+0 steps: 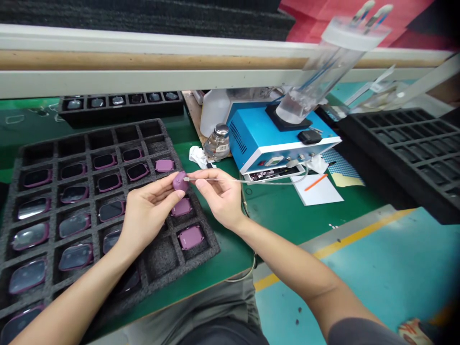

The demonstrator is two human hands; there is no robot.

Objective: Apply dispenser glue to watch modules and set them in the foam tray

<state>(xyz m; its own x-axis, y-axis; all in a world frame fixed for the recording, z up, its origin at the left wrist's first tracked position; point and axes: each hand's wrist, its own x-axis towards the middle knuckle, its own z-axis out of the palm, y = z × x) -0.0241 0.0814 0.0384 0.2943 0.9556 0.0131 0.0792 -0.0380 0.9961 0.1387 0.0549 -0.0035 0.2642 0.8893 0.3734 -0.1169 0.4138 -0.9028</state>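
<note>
Two hands at edge of foam tray (212, 246): left hand (149, 208) pinches purple case (178, 182), long axis unclear; right hand (220, 197) pinches thin tube (258, 182), tip leftward.

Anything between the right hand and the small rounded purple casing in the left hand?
Only the pale tip of a thin clear tube, held in the right hand; nothing else visible stands before the purple casing.

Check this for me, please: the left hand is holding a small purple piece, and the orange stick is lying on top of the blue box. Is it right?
Not quite. The orange stick is lying on the white paper, not on the blue box, as the head view shows. The left hand is indeed holding a small purple piece.
</note>
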